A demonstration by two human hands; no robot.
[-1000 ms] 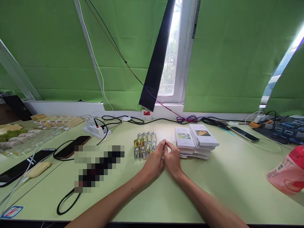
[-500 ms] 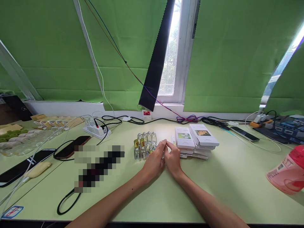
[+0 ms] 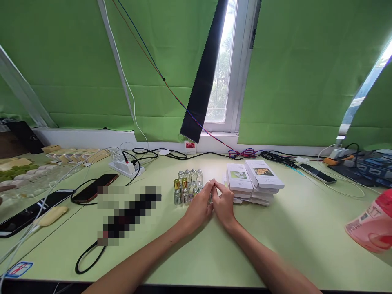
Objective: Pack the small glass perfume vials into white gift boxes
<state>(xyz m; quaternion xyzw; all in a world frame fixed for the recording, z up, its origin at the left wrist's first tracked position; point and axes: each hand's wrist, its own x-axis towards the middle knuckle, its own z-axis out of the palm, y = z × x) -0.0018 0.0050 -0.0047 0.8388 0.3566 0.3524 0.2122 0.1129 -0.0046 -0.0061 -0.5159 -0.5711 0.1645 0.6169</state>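
Observation:
My left hand and my right hand meet at the fingertips above the table. Both are closed, fingers curled forward and pressed together; anything inside them is hidden. Right behind my left hand stands a group of small clear glass bottles, partly covered by it. Two bottles with gold caps stand at the group's front left. Close to my right hand, on its far right side, lie two stacks of flat white boxes with flower pictures on top.
Phones and cables lie at left, near a power strip and a clear tray. Another person's hand shows at the left edge. A pink container and another phone are at right.
Another person's fingers have come into view at the left edge. The view has shifted slightly; my hands keep the same pose.

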